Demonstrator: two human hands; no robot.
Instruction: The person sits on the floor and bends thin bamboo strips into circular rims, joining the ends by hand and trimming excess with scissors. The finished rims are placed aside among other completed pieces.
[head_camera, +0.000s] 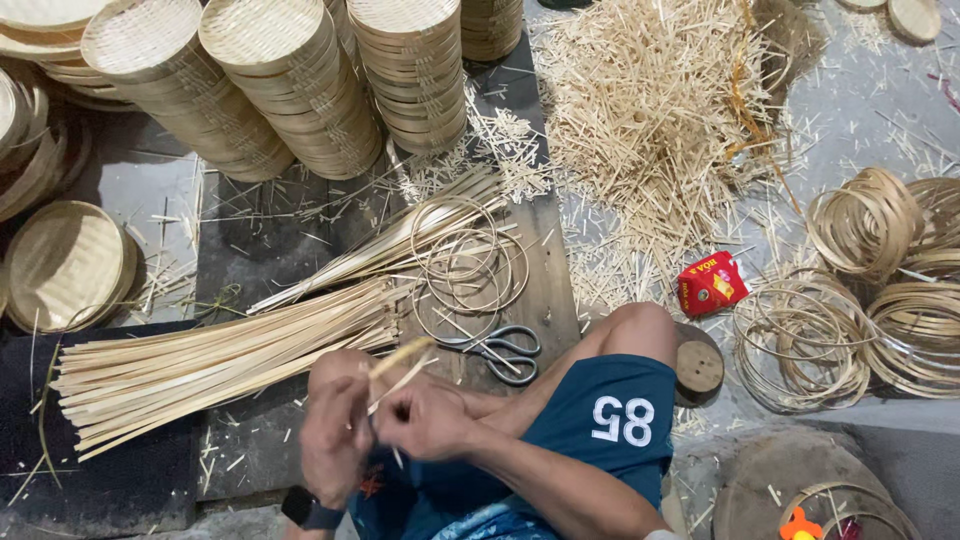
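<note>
hands, left hand (335, 425) and right hand (425, 420), grip a bamboo strip (400, 356).

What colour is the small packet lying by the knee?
Red with yellow markings; the packet shows clearly in the head view.

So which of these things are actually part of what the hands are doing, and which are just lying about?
In use:
- left hand and right hand, together gripping a thin bamboo strip
- bundle of bamboo strips, close by
- scissors
- thin hoops

Lying about:
- stacked woven lids
- offcut pile
- red packet
- wound bamboo rings
</note>
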